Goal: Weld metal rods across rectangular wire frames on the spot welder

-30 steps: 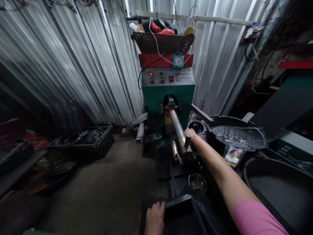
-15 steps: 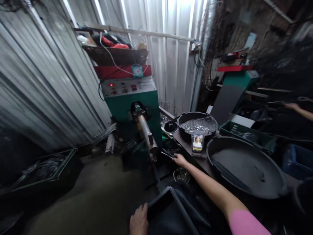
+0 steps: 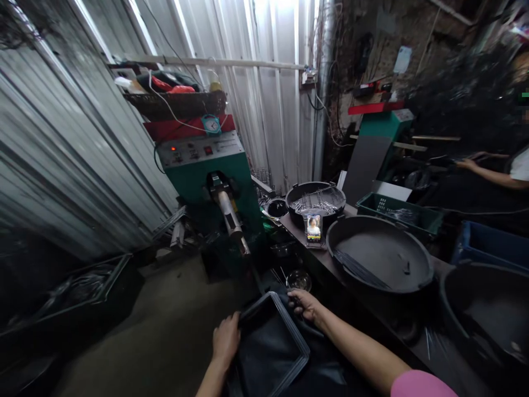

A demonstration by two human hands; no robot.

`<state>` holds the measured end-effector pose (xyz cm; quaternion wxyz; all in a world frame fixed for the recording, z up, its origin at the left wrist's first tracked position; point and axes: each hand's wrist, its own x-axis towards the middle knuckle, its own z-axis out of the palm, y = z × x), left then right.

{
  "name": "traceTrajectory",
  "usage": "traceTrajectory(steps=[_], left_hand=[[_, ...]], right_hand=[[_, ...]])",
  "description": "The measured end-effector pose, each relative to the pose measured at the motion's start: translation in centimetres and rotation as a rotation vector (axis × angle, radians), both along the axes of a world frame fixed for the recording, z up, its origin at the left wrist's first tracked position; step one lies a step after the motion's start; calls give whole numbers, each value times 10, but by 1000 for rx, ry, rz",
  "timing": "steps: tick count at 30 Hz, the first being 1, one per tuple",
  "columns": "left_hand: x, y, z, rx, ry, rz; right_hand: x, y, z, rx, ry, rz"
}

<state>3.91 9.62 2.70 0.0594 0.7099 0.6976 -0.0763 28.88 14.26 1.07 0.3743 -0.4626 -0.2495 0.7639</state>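
Holding what look like thin rods (image 3: 283, 272) in bent fingers, the right hand (image 3: 306, 306) is beside stacked frames (image 3: 290, 326) on dark cloth (image 3: 333, 376); if the left hand (image 3: 226, 337), fingers gripping their edge, slackens, they could slide, or low rod tips catch the bowl (image 3: 302, 279)

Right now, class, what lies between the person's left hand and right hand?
In the head view, the far end of a dark rectangular frame lies between the left hand and the right hand.

Teal clock (image 3: 211, 125) just below basket (image 3: 177, 105) w/ red bundle (image 3: 182, 89); corr. metal wall (image 3: 281, 110) in bkgd. Lit phone (image 3: 313, 227) upright on tabletop (image 3: 320, 253). Blue bin (image 3: 496, 242) far R, nr green crate (image 3: 430, 220).
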Motion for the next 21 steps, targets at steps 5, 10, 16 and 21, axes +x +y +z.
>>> traceTrajectory(steps=[5, 10, 16, 21], left_hand=[[11, 9, 15, -25, -15, -177], [15, 4, 22, 41, 46, -186], [26, 1, 5, 106, 110, -105], [26, -2, -6, 131, 102, -86]], right_hand=[[1, -14, 2, -29, 101, -84], [4, -17, 0, -28, 153, -120], [1, -15, -1, -33, 154, -121], [-3, -13, 1, -48, 124, -125]])
